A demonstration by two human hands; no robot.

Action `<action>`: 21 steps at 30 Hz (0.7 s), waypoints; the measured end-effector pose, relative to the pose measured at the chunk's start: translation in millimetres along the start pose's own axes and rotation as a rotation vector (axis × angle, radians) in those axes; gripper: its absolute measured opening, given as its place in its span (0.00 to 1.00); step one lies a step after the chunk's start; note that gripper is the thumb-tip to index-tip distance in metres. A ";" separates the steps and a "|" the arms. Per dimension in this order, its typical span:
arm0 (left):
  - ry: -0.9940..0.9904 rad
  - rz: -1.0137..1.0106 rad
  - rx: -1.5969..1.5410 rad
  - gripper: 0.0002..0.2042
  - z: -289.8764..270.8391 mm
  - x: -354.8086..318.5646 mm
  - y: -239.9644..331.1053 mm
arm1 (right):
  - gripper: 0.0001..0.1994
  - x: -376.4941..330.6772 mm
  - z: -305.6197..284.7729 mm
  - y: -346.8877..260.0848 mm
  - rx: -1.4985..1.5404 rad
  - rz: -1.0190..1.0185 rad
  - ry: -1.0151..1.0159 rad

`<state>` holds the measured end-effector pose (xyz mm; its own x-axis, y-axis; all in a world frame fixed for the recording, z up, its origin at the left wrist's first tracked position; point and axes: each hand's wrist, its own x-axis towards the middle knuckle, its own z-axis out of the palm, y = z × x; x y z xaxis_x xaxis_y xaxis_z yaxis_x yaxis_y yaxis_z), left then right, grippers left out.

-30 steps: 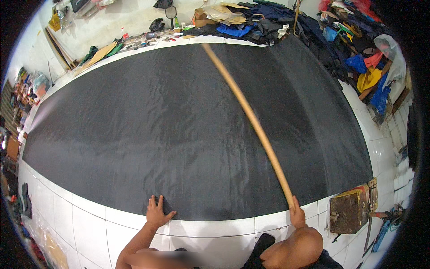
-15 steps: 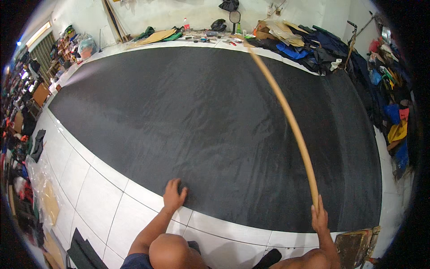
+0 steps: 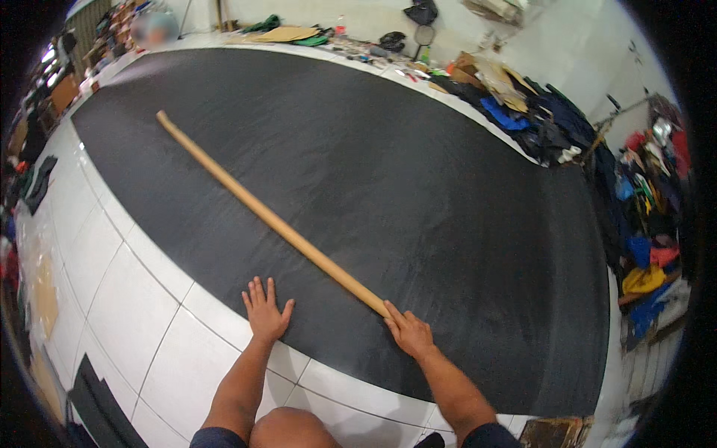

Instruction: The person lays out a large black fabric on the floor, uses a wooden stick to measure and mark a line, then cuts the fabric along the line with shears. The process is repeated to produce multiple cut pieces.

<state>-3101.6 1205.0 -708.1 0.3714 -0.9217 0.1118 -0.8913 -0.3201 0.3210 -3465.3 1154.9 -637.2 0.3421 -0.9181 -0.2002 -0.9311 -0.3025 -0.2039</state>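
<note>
A large black sheet of material [image 3: 448,246] lies spread over the white tiled floor, with slight creases. Across its left part runs a long tan pole [image 3: 272,218], slanting from the far left toward me. My right hand [image 3: 409,330] has its fingers round the near end of this pole, just above the sheet. My left hand [image 3: 267,312] rests flat with spread fingers on the near edge of the sheet, holding nothing. Whether the pole's whole length touches the sheet I cannot tell.
Dark and blue fabrics [image 3: 508,116] with cardboard pieces are heaped at the far right. More coloured scraps [image 3: 646,280] pile along the right side. Small tools and a bottle [image 3: 340,26] line the back wall. Dark folded strips [image 3: 101,399] lie on tiles at the near left.
The pole has swung from the right side over to the left part of the sheet. My right hand has moved left and forward with it. My left hand's fingers have spread out flat.
</note>
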 end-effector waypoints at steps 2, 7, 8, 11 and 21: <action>0.003 0.008 0.010 0.40 1.1 -1.5 0.8 | 0.27 0.4 21.5 -1.2 0.058 0.070 0.042; 0.019 0.029 0.012 0.40 1.0 0.8 -6.4 | 0.27 1.7 3.1 27.8 0.232 0.319 0.083; 0.011 0.032 0.010 0.40 0.6 1.7 -4.7 | 0.27 -2.2 -1.1 39.3 0.276 0.366 0.109; 0.002 0.032 0.012 0.40 2.2 2.4 -6.9 | 0.27 -36.0 -3.7 71.2 0.327 0.578 0.122; -0.036 0.023 0.037 0.40 3.1 -0.7 3.7 | 0.26 -218.4 30.5 143.7 0.374 0.905 0.388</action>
<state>-3105.9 1203.7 -709.9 0.3422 -0.9358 0.0847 -0.9086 -0.3065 0.2837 -3669.9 1319.8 -651.9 -0.5869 -0.8009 -0.1187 -0.6977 0.5747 -0.4278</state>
